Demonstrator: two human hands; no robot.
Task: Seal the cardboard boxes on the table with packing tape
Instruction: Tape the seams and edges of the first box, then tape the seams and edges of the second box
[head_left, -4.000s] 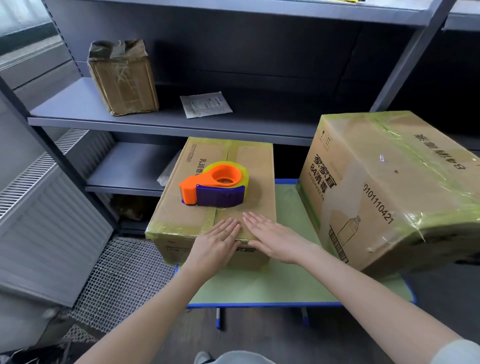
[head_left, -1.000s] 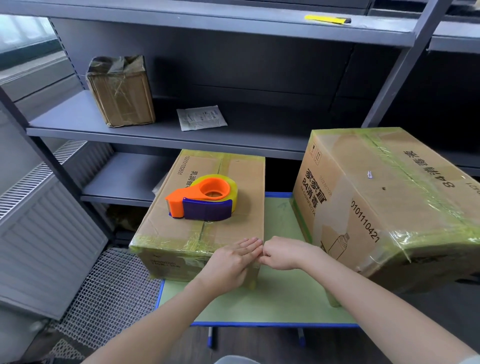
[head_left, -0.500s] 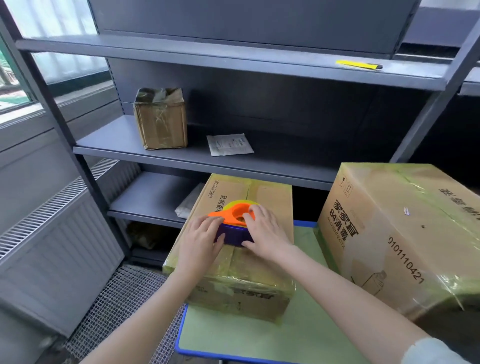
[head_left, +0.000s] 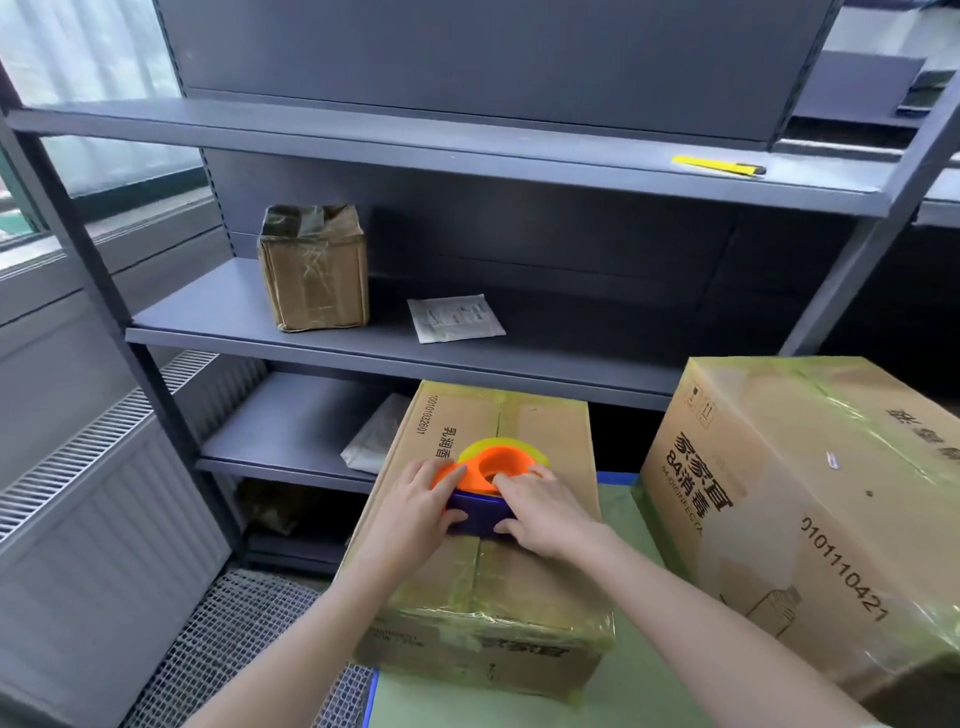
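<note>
Fingers of the left hand (head_left: 410, 514) are curled round the handle end of an orange and purple plastic tape dispenser (head_left: 488, 470), the thumb pressed on its purple side. The right hand (head_left: 548, 514) is laid over the other end, fingers bent onto the orange top and thumb set against the purple body, so it is gripped from both sides. A roll of yellowish packing tape (head_left: 480, 448) is seated in it. The dispenser is rested on top of a small brown cardboard box (head_left: 550, 431), over the centre seam; the box's edges are covered with yellow-green tape. This box is stood on a green table with a blue rim (head_left: 426, 709). Just beside it on the right, a large brown cardboard box printed with black characters (head_left: 779, 499) is seen, also taped. Behind, a grey metal shelving unit (head_left: 363, 343) is loaded with a small taped carton (head_left: 314, 270), a white paper packet (head_left: 454, 318) and, one shelf higher, a yellow utility knife (head_left: 719, 167).
</note>
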